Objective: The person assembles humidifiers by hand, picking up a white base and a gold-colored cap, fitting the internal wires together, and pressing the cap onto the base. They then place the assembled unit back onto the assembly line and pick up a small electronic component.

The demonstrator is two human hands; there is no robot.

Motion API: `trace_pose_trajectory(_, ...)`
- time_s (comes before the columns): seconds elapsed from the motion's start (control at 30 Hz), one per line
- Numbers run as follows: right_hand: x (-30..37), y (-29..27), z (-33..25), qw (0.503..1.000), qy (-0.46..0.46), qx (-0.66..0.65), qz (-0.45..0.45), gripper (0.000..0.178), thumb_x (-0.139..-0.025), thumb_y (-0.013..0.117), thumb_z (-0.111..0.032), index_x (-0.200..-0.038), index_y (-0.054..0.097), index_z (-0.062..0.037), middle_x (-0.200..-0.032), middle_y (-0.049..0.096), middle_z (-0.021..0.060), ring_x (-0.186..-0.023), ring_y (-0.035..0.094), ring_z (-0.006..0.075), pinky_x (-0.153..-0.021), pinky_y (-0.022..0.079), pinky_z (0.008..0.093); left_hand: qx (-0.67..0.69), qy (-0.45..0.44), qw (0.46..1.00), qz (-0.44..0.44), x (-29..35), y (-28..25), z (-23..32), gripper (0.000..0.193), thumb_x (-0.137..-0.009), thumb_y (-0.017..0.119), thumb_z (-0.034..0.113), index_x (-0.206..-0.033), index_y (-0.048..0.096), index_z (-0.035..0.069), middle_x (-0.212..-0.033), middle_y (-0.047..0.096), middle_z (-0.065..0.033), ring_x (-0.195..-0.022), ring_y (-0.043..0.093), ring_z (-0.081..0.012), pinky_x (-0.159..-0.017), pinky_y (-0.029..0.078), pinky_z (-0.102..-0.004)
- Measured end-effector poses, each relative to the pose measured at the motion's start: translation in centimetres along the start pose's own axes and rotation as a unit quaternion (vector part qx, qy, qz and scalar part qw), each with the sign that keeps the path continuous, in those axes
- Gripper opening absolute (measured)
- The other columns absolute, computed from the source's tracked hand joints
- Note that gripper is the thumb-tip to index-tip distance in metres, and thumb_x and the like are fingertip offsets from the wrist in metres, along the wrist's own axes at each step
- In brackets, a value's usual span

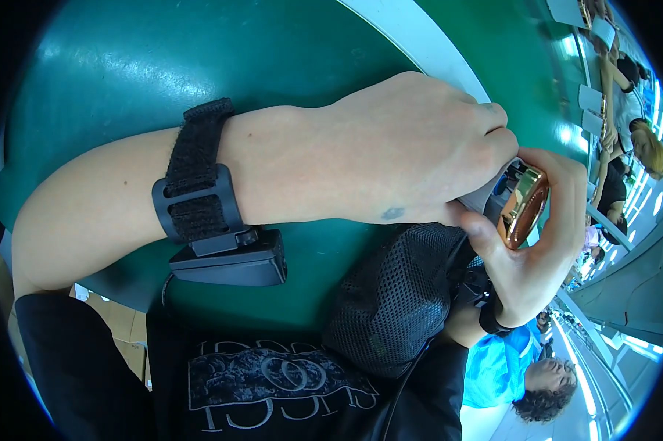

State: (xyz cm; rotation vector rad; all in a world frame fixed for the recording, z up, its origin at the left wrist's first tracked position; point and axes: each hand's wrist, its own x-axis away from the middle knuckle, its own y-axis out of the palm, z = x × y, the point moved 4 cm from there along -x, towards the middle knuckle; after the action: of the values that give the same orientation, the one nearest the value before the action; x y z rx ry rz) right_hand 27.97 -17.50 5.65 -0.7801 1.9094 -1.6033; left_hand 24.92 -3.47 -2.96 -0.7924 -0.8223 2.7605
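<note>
I wanted my right grip (542, 266), half-curled around the gold disc (525, 209), steady, but couldn't tell what my folded left grip (442, 147) beside the disc held.

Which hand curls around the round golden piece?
The right hand, its palm side bent about the golden piece; the left hand shows its back, fingertips mostly hidden.

Right side of the frame, the right hand (548, 257)'s got a round gold-rimmed piece (523, 206), left hand (427, 140) curled just beside it; green bench (118, 81) upper left.
</note>
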Motion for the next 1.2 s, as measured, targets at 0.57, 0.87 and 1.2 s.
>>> trace_pose_trajectory(0.57,0.3,1.9,1.5,0.963,0.149,-0.223,-0.004,0.073,-0.081,0.084,-0.05,-0.122,0.056,0.0028,-0.104,0.067,0.0144,-0.091,0.068,0.0234,-0.08,0.056,0.0376,0.062,0.009,0.997,0.036,-0.1,-1.1,-0.1,0.053,-0.074,0.086,0.032,-0.106,0.064,-0.004,-0.103,0.067,-0.0156,-0.095,0.068,-0.0296,-0.081,0.056,-0.0387)
trace_pose_trajectory(0.87,-2.2,5.6,1.4,0.679,0.228,-0.698,-0.001,0.066,-0.105,0.048,-0.055,-0.131,0.055,0.006,-0.11,0.068,0.0125,-0.102,0.067,0.0252,-0.093,0.05,0.0327,0.123,0.039,0.99,0.055,-0.9,-4.9,0.1,0.078,-0.089,0.063,0.064,-0.131,0.054,-0.001,-0.117,0.061,-0.0162,-0.104,0.06,-0.0269,-0.092,0.049,-0.0357)
trace_pose_trajectory(1.2,-2.8,5.7,-0.4,0.84,0.154,-0.485,0.187,0.078,-0.107,0.029,-0.063,-0.12,0.06,0.0074,-0.102,0.065,0.0219,-0.098,0.062,0.0352,-0.09,0.047,0.0399,0.282,-0.287,0.913,0.064,-2.0,-2.2,0.0,0.083,-0.105,0.015,0.069,-0.124,0.055,-0.001,-0.112,0.061,-0.0084,-0.105,0.057,-0.016,-0.092,0.046,-0.0308)
